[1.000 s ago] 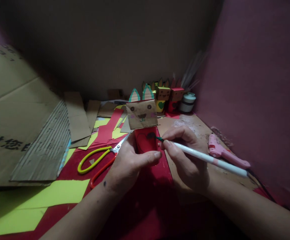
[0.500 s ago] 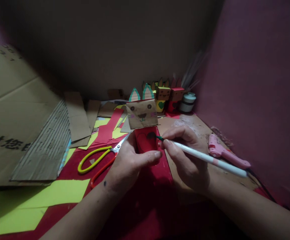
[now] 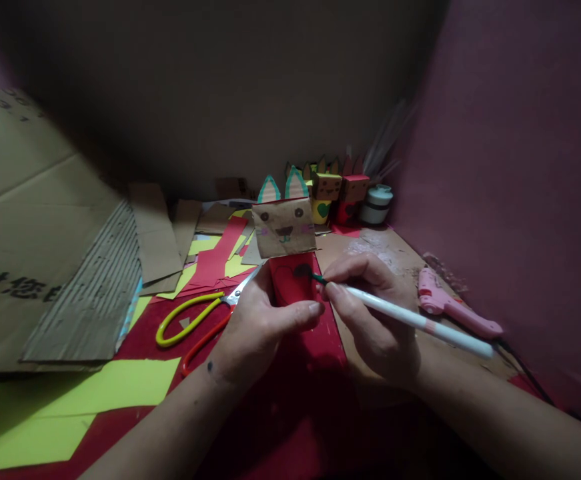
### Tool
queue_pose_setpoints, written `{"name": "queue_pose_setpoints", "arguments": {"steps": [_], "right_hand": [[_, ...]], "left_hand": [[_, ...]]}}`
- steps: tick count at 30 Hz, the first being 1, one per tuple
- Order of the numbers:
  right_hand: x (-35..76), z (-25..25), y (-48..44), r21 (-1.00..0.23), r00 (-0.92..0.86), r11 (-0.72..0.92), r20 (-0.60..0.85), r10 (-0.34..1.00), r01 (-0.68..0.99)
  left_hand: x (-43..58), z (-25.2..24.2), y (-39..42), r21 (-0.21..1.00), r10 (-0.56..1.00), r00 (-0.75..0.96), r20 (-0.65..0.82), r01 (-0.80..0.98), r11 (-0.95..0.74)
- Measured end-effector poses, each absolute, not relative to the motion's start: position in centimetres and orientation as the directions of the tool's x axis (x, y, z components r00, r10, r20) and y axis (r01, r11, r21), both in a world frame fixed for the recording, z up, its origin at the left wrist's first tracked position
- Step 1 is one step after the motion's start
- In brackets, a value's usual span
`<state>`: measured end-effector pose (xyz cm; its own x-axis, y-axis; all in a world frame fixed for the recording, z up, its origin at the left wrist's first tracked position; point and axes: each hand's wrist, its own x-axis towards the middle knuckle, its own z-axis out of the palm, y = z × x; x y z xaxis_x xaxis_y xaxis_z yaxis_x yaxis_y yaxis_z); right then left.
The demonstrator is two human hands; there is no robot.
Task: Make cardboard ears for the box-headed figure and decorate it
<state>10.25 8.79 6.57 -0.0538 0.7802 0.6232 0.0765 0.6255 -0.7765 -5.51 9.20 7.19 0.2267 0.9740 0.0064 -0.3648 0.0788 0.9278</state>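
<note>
My left hand (image 3: 265,320) is wrapped round the red body of a cardboard animal figure (image 3: 286,230), its thumb across the lower front. The figure stands upright, with a brown face and two ears edged in teal. On its red front is a heart outline, its right part filled dark. My right hand (image 3: 370,307) pinches a white marker (image 3: 420,321), whose green tip meets the dark part of the heart. Yellow-and-red-handled scissors (image 3: 225,301) lie beside my left hand, their blades partly hidden behind it.
Cardboard pieces (image 3: 155,233) and a large box (image 3: 20,200) stand at left, near yellow paper (image 3: 115,387) and red paper (image 3: 220,257). Similar figures (image 3: 327,190) and a pale green jar (image 3: 376,205) are behind. A pink glue gun (image 3: 457,307) lies at right.
The marker and my right fingers have shifted very slightly. My left hand keeps its hold on the figure.
</note>
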Motion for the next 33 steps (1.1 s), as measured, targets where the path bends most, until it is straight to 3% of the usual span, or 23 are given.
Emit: {"name": "queue_pose_setpoints", "arguments": {"steps": [24, 33], "right_hand": [[9.9, 6.8, 8.8, -0.753, -0.043, 0.657, 0.655, 0.754, 0.037], [9.8, 6.6, 9.1, -0.685, -0.093, 0.729, 0.726, 0.682, -0.001]], "left_hand": [[-5.5, 7.1, 9.3, 0.909, 0.971, 0.237, 0.022, -0.409, 0.079], [-5.2, 8.1, 9.2, 0.894, 0.961, 0.275, 0.031, -0.439, 0.096]]}}
